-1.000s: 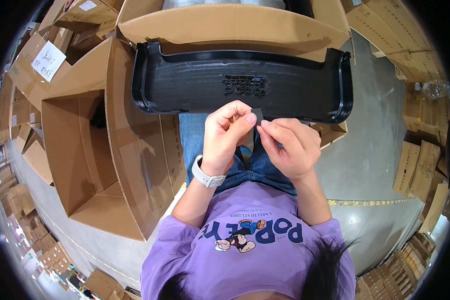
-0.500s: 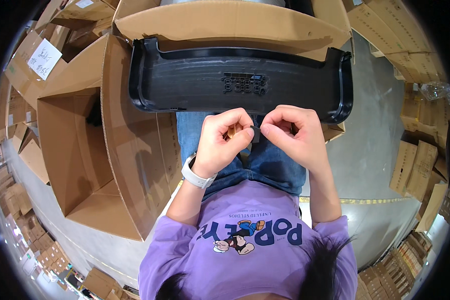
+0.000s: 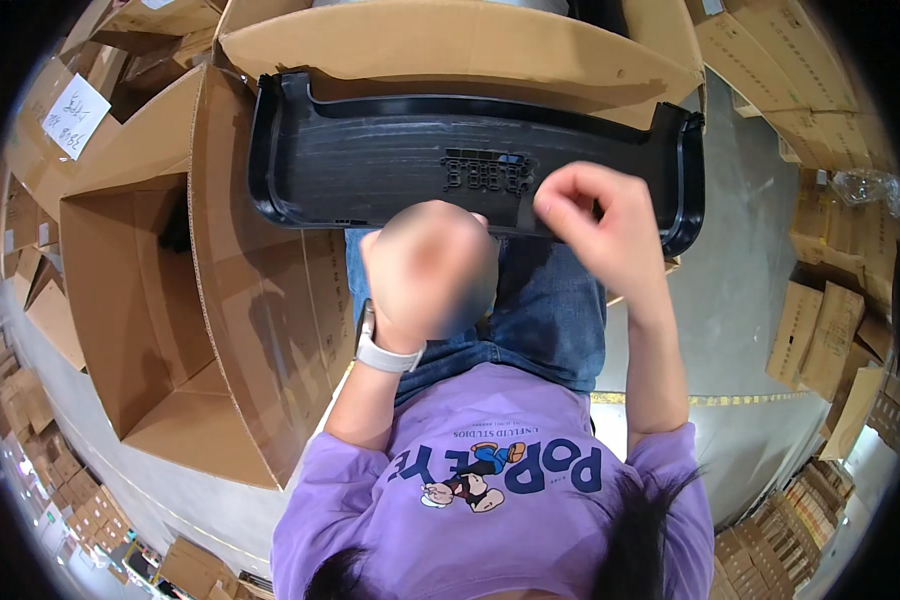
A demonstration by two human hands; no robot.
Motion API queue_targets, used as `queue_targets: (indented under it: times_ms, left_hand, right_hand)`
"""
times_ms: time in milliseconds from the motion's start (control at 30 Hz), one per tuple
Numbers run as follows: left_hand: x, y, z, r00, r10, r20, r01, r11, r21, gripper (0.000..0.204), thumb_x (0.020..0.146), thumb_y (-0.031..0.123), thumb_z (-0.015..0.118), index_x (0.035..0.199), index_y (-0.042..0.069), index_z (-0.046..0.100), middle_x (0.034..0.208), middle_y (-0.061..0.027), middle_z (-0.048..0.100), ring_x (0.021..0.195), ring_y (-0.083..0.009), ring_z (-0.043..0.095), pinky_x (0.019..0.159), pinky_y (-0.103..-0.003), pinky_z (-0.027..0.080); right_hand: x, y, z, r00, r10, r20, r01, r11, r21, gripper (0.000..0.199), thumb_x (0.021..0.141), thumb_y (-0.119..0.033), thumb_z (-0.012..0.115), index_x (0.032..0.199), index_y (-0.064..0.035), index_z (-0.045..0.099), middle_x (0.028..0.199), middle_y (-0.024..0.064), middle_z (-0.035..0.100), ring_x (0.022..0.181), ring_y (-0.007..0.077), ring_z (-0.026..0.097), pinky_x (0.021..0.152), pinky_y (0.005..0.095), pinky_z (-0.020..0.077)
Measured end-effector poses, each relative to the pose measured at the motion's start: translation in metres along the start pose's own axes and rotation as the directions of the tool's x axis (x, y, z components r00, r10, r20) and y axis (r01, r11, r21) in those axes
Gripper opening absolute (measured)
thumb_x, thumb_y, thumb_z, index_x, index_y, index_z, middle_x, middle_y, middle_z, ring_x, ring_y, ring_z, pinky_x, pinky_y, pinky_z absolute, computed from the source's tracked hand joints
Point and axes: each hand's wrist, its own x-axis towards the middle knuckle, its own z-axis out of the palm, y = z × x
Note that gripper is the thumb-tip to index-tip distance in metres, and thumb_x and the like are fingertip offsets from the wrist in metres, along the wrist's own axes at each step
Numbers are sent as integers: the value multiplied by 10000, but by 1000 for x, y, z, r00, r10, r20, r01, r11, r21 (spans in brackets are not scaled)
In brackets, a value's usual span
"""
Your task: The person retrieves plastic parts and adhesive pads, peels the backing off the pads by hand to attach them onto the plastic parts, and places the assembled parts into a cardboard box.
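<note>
A long black plastic panel [image 3: 370,165] with raised side rims lies across my knees against a cardboard box. Over its right part hovers my right hand [image 3: 610,220], thumb and forefinger pinched together. Whatever may sit in that pinch is too small to make out. My left hand [image 3: 432,275], with a light watch on its wrist, is near the panel's lower edge above my lap. A blur covers this hand, hiding its fingers and anything in them. Small molded shapes [image 3: 485,172] stand out on the middle of the panel.
An open cardboard box [image 3: 150,300] stands at my left. Another open box [image 3: 450,50] is directly behind the panel. Stacked cartons [image 3: 790,60] line the right side, with crumpled clear plastic [image 3: 867,187] on top of some. Grey floor [image 3: 730,300] shows between.
My hands have come apart from the small dark piece they pinched together. The right one moved up over the panel; the left shifted slightly left and is now blurred.
</note>
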Motion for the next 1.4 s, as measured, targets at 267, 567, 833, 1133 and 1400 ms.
queue_targets:
  times_ms: [267,567,833,1133,1400]
  left_hand:
    - [21,-20,-18,953,-199,-227,185,979,-80,360,922,228,596,635,13,554,495,40,406,481,-18,320,433,-213,229]
    - [21,-25,-1,993,-14,-116,57,928,369,240,878,139,628,676,30,557,482,-60,419,410,-127,345,415,-262,296]
    - [22,-27,0,997,10,-72,23,900,435,213,866,136,636,690,39,566,488,-69,441,397,-164,383,410,-275,307]
    - [22,-28,0,998,2,-64,25,907,420,197,861,130,640,699,40,574,503,-76,463,406,-176,408,416,-275,321]
    - [24,-27,-3,1000,-2,-16,9,901,434,206,901,131,582,717,37,580,518,-82,481,421,-206,450,429,-290,351]
  right_hand:
    - [46,40,-5,973,128,193,-80,968,-239,190,774,-145,603,781,36,661,644,131,633,596,202,612,606,310,481]
    - [39,52,3,982,161,99,-147,980,-131,170,776,-129,593,769,27,661,638,113,639,587,168,615,592,283,479]
    - [40,48,7,986,150,71,-132,969,-210,147,756,-116,592,736,17,651,591,106,618,544,202,606,567,301,477]
    - [41,47,10,990,128,63,-107,958,-266,158,766,-133,618,727,19,642,596,108,615,558,197,605,571,295,476]
    - [40,42,8,994,86,73,-47,904,-425,250,740,-199,730,723,9,592,510,71,504,466,155,490,479,288,386]
